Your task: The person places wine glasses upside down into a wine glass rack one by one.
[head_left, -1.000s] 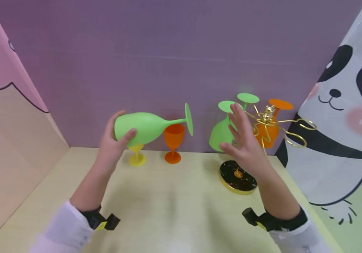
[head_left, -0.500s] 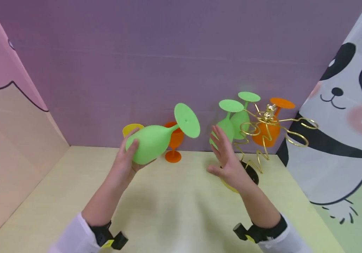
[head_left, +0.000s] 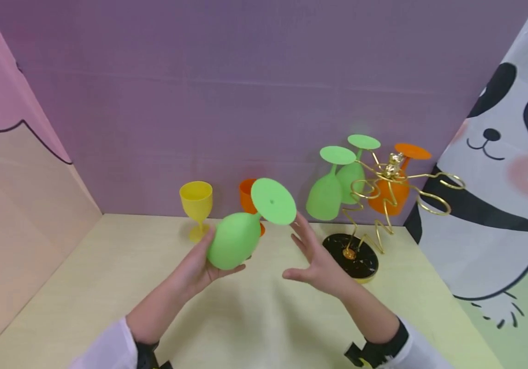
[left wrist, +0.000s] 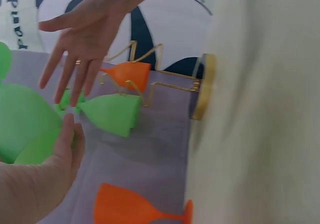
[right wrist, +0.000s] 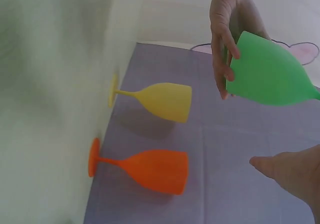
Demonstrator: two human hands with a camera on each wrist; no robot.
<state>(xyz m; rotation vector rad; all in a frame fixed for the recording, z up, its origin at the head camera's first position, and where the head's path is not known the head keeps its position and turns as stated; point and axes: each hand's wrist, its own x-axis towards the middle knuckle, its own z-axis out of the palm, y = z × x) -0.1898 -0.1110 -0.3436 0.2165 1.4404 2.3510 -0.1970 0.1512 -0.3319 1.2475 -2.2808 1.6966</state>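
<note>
Clearly, the left hand [head_left: 197,267] grips a green goblet [head_left: 233,242] above the bench [head_left: 245,335], fingers curled round its bowl; the long axis slants, foot up and rightward (its underside showing), mouth down-left. The right hand [head_left: 317,267], fingers spread, is near the foot. Beyond, a yellow goblet [head_left: 197,201] and an orange goblet [right wrist: 156,171] stand upright.

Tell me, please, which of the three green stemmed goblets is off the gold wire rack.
The green stemmed goblet in the left hand; the other two hang upside down on the gold rack.
</note>
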